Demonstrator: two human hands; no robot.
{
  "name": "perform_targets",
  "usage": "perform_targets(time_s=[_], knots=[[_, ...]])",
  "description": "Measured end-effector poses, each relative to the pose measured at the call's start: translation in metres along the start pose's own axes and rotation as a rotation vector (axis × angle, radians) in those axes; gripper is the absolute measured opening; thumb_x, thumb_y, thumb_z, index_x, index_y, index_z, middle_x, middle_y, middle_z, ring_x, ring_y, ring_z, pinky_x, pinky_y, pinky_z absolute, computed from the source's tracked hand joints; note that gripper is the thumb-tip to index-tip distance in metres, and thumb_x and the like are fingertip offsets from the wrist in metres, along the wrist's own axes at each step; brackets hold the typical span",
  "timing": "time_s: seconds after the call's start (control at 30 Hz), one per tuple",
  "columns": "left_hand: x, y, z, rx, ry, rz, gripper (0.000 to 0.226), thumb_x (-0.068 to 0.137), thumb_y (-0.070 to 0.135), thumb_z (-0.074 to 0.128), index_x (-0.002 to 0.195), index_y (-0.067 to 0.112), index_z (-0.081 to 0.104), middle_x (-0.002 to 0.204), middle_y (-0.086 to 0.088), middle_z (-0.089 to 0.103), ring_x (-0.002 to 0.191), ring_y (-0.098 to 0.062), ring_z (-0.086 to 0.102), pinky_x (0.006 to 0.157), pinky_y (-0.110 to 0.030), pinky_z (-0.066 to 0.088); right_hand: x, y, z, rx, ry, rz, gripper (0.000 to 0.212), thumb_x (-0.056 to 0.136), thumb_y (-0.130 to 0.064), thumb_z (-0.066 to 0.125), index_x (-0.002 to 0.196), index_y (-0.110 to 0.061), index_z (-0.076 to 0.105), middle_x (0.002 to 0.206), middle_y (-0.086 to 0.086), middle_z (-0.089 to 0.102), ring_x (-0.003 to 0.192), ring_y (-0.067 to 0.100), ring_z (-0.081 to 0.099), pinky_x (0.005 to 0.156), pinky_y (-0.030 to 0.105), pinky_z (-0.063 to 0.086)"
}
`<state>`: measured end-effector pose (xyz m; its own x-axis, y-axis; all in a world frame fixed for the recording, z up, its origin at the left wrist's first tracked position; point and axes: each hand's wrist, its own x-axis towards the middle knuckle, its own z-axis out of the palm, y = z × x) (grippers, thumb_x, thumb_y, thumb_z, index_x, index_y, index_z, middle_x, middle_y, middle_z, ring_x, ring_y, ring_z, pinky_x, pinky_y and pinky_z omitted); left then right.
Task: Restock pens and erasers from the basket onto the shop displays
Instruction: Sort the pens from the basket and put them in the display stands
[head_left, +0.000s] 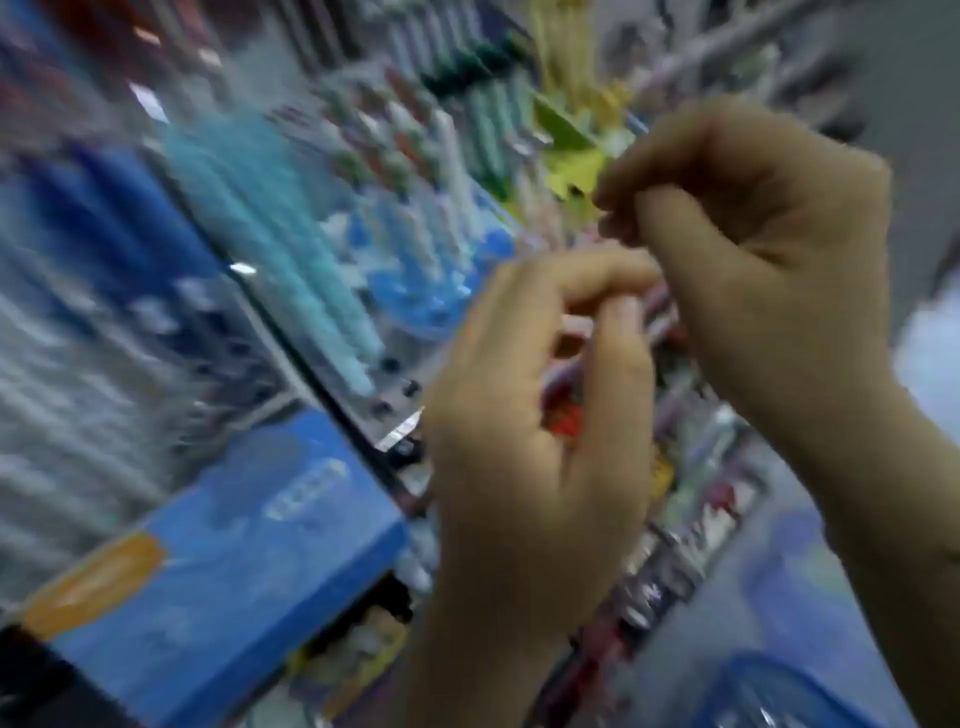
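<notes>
The frame is heavily blurred. My left hand (540, 415) is raised in front of the pen display with its fingers curled round a small bundle of pens (662, 317) with red and pale parts. My right hand (753, 234) is above and to the right of it, fingertips pinched together near the top of the same bundle; what they pinch is too blurred to tell. The blue basket (779, 691) shows at the bottom right corner.
Tilted display racks hold rows of light blue pens (270, 228), dark blue pens (104, 208) and green-white pens (483, 104). A blue box (234, 561) sits at the lower left. Yellow tags (571, 156) hang behind my right hand. More packaged pens (691, 519) fill the lower right rack.
</notes>
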<state>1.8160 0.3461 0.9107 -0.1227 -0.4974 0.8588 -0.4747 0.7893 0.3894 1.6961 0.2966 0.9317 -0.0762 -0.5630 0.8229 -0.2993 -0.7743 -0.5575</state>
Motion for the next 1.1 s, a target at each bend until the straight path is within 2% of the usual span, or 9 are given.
perform_targets(time_s=[0.1, 0.2, 0.33, 0.47, 0.7, 0.8, 0.87, 1.0, 1.1], knots=[[-0.109, -0.004, 0.118, -0.364, -0.317, -0.568, 0.015, 0.094, 0.007, 0.053, 0.092, 0.018, 0.063, 0.084, 0.011, 0.065, 0.080, -0.003, 0.062, 0.072, -0.017, 0.047, -0.092, 0.054, -0.086, -0.203, 0.082, 0.468, 0.026, 0.071, -0.004, 0.044, 0.078, -0.013, 0.067, 0.070, 0.011, 0.067, 0.066, 0.026, 0.065, 0.068, 0.047, 0.053], [-0.240, -0.009, 0.203, -0.438, -0.691, -1.041, 0.019, 0.091, -0.003, 0.052, 0.090, 0.013, 0.063, 0.077, 0.008, 0.065, 0.074, -0.009, 0.063, 0.071, -0.023, 0.051, -0.196, 0.107, -0.173, -0.395, 0.116, 0.940, 0.030, 0.072, 0.002, 0.042, 0.068, -0.019, 0.063, 0.074, 0.013, 0.067, 0.073, 0.028, 0.066, 0.077, 0.050, 0.053], [-0.398, -0.020, 0.278, -0.364, -1.121, -1.297, 0.030, 0.090, -0.013, 0.044, 0.078, 0.008, 0.062, 0.080, -0.007, 0.062, 0.063, -0.007, 0.057, 0.054, -0.010, 0.043, -0.358, 0.175, -0.260, -0.504, 0.132, 1.457, 0.030, 0.078, 0.010, 0.041, 0.072, -0.007, 0.066, 0.086, 0.026, 0.069, 0.081, 0.038, 0.065, 0.083, 0.049, 0.053], [-0.557, -0.065, 0.354, -0.207, -1.441, -1.420, 0.037, 0.090, -0.009, 0.040, 0.070, 0.016, 0.060, 0.084, 0.002, 0.064, 0.063, -0.008, 0.061, 0.060, -0.022, 0.047, -0.547, 0.255, -0.284, -0.533, 0.162, 1.821, 0.029, 0.081, 0.007, 0.044, 0.084, -0.004, 0.070, 0.088, 0.024, 0.070, 0.078, 0.032, 0.065, 0.077, 0.039, 0.054], [-0.783, -0.179, 0.495, -0.019, -1.693, -1.194, 0.029, 0.091, 0.000, 0.040, 0.081, 0.018, 0.061, 0.083, -0.006, 0.065, 0.061, -0.012, 0.055, 0.044, -0.018, 0.039, -0.837, 0.431, -0.225, -0.434, 0.029, 2.197, 0.014, 0.090, -0.001, 0.044, 0.083, 0.002, 0.055, 0.101, 0.021, 0.054, 0.087, 0.026, 0.048, 0.056, 0.026, 0.035], [-0.853, -0.213, 0.555, 0.026, -1.720, -1.023, 0.027, 0.091, 0.002, 0.041, 0.104, 0.005, 0.065, 0.107, -0.015, 0.067, 0.089, -0.027, 0.060, 0.062, -0.025, 0.047, -0.920, 0.489, -0.209, -0.548, 0.020, 2.244, 0.036, 0.092, -0.005, 0.046, 0.126, 0.008, 0.047, 0.125, 0.023, 0.054, 0.110, 0.033, 0.055, 0.076, 0.031, 0.044], [-0.887, -0.224, 0.590, 0.094, -1.812, -0.850, 0.026, 0.092, 0.008, 0.045, 0.109, -0.001, 0.062, 0.118, -0.020, 0.062, 0.105, -0.032, 0.058, 0.083, -0.033, 0.049, -0.957, 0.518, -0.202, -0.645, -0.073, 2.242, 0.040, 0.092, -0.006, 0.048, 0.130, 0.008, 0.044, 0.128, 0.022, 0.052, 0.116, 0.034, 0.053, 0.085, 0.033, 0.046], [-0.935, -0.232, 0.630, 0.273, -2.184, -0.447, 0.040, 0.098, 0.024, 0.045, 0.130, 0.000, 0.052, 0.137, -0.018, 0.050, 0.123, -0.032, 0.050, 0.097, -0.035, 0.041, -1.002, 0.551, -0.185, -0.889, -0.260, 2.237, 0.052, 0.093, -0.007, 0.049, 0.139, 0.009, 0.029, 0.132, 0.018, 0.050, 0.119, 0.031, 0.052, 0.089, 0.041, 0.047], [-0.959, -0.234, 0.636, 0.298, -2.162, -0.414, 0.044, 0.097, 0.035, 0.044, 0.131, 0.007, 0.052, 0.138, -0.016, 0.049, 0.123, -0.031, 0.050, 0.095, -0.035, 0.043, -1.025, 0.558, -0.180, -1.052, -0.268, 2.224, 0.062, 0.096, -0.014, 0.046, 0.144, 0.007, 0.013, 0.137, 0.019, 0.044, 0.121, 0.031, 0.050, 0.087, 0.041, 0.047]])
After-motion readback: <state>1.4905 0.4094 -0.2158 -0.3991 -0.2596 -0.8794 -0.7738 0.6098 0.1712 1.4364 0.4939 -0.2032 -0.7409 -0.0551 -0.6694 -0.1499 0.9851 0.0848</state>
